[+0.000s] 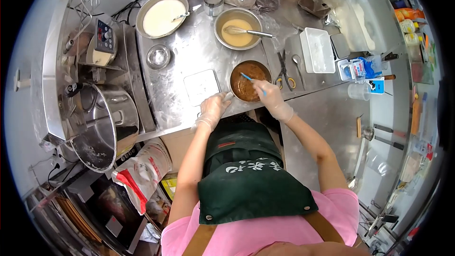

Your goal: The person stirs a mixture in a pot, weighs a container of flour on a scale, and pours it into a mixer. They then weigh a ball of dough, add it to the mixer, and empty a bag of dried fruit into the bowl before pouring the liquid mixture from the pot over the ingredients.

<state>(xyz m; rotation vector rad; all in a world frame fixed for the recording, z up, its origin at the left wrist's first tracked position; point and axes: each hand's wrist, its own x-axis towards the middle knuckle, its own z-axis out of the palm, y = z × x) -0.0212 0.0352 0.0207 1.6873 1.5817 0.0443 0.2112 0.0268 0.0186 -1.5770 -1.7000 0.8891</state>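
A metal saucepan (231, 84) of thick brown mixture (247, 86) sits near the front edge of the steel table. My left hand (214, 109), in a clear glove, is closed on the pan's short, pale handle (229, 96). In my right hand (275, 102), also gloved, is a blue spatula (246, 76), its tip down in the brown mixture. The fingers are wrapped round the spatula's shaft. A flat white kitchen scale (201, 87) lies just beyond my left hand.
Behind the pan stands a bowl of pale yellow liquid (235, 41) with a whisk (244, 32). Further left are a bowl of cream-coloured batter (163, 17) and a small glass bowl (159, 57). Scissors (285, 70), a spoon (298, 66) and a white tub (316, 50) lie right. A stand mixer (95, 114) stands left.
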